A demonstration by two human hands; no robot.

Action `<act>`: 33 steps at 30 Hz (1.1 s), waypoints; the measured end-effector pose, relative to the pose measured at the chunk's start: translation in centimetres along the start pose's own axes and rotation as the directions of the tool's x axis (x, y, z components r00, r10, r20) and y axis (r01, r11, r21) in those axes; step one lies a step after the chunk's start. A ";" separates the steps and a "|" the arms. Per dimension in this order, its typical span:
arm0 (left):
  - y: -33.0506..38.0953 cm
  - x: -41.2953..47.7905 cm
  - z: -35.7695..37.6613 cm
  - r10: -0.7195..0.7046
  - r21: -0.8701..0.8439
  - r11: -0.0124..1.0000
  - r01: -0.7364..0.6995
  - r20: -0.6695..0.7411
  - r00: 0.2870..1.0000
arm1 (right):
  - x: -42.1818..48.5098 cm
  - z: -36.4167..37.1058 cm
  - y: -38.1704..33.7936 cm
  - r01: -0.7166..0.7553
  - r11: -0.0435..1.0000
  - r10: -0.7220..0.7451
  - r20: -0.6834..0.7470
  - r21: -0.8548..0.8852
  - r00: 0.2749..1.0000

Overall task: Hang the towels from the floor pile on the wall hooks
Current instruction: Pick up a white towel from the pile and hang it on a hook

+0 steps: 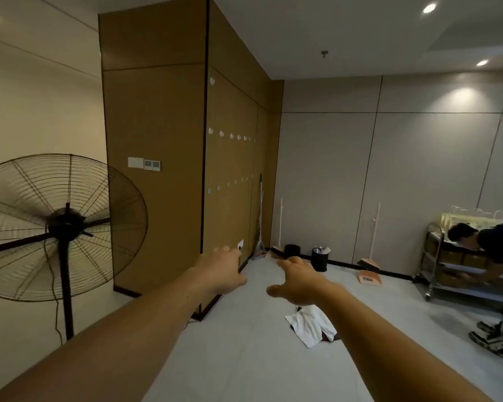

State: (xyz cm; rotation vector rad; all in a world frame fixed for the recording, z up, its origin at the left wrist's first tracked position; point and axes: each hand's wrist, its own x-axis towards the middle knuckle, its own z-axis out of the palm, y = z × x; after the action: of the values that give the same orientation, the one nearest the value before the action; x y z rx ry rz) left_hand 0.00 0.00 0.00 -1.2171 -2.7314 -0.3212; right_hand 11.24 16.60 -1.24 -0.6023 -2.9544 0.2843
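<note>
A small pile of towels [311, 323] lies on the pale floor ahead, a white one on top of something dark. Both my arms stretch forward. My right hand [298, 281] hovers above and just beyond the pile with its fingers spread and empty. My left hand [221, 269] is held out at the same height near the corner of the brown panelled wall, fingers relaxed and holding nothing. White round wall hooks [222, 133] run in rows along that brown wall, an upper row near head height and a lower row below it. No towel hangs on them.
A large standing fan [61, 227] is close on my left. Brooms, dustpans and two black bins [320, 258] stand by the far wall. At the right a person [494, 256] bends over a metal cart [436, 265].
</note>
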 end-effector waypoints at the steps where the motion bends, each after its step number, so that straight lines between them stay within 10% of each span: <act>1: -0.2 0.8 0.2 0.001 0.003 1.000 -0.001 0.006 1.000 | 0.9 0.2 0.2 0.000 1.000 0.000 -0.007 0.007 1.000; 33: -9.4 48.5 14.2 0.059 -0.077 0.996 -0.047 0.166 0.984 | 47.8 5.6 15.3 -0.126 0.992 0.125 0.106 0.002 0.986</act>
State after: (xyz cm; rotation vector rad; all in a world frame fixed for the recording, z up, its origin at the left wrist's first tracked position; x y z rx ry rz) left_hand -39.73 32.22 -5.00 -1.3933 -2.8454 -0.3280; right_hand -27.58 48.54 -6.39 -0.7983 -3.0192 0.3507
